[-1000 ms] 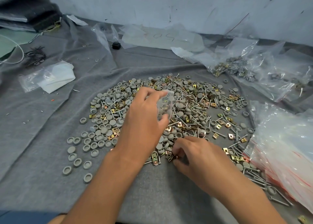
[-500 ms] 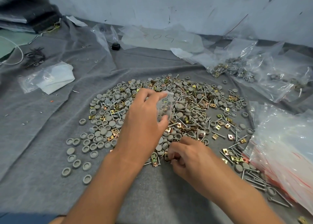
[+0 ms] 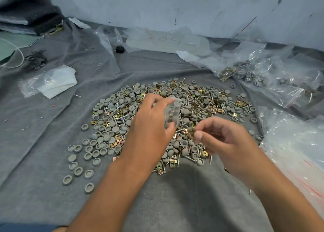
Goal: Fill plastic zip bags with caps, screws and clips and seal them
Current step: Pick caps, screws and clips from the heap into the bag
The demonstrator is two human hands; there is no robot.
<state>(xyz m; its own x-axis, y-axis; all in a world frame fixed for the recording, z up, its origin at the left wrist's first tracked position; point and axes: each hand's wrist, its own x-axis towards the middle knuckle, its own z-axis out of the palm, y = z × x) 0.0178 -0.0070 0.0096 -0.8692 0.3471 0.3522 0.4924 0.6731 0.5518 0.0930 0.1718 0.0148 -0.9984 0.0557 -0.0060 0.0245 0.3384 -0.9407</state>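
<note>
One grey cloth (image 3: 43,188) covers the tabletop and carries every item listed; a pale scuffed wall (image 3: 175,9) stands behind it.

Landmark: the heap of loose parts (image 3: 201,105) at the cloth's centre, made up of grey round caps (image 3: 103,137), silver screws (image 3: 186,101) and brass-coloured clips (image 3: 94,122) mixed together. Single caps trail off the heap's near-left edge.

Large clear bags (image 3: 291,140), some with red zip lines, lie to the right of the heap, reaching to the frame edge.

Filled zip bags (image 3: 245,72) holding the same mix of parts lie beyond the heap to its far right.

A flat plastic sheet (image 3: 168,42) with handwritten marks lies beyond the heap, near the wall.

A small clear bag with folded white material (image 3: 56,81) lies well to the left of the heap. A bundle of dark wire pieces (image 3: 36,60) lies farther left and back.

Left hand (image 3: 150,126): raised over the heap's near side, grip clamped on a small clear zip bag (image 3: 172,116), fingers at its top and thumb at its lower edge. The bag hangs upright and already contains some grey caps.

Right hand (image 3: 226,140): raised just to the right of that bag, grip pinched together on a few brass clips (image 3: 190,131) between thumb and fingers. The clips sit close beside the bag's lower part; the exact count is blurred.

A small black object (image 3: 120,49) rests beyond the heap, near the plastic sheet.
</note>
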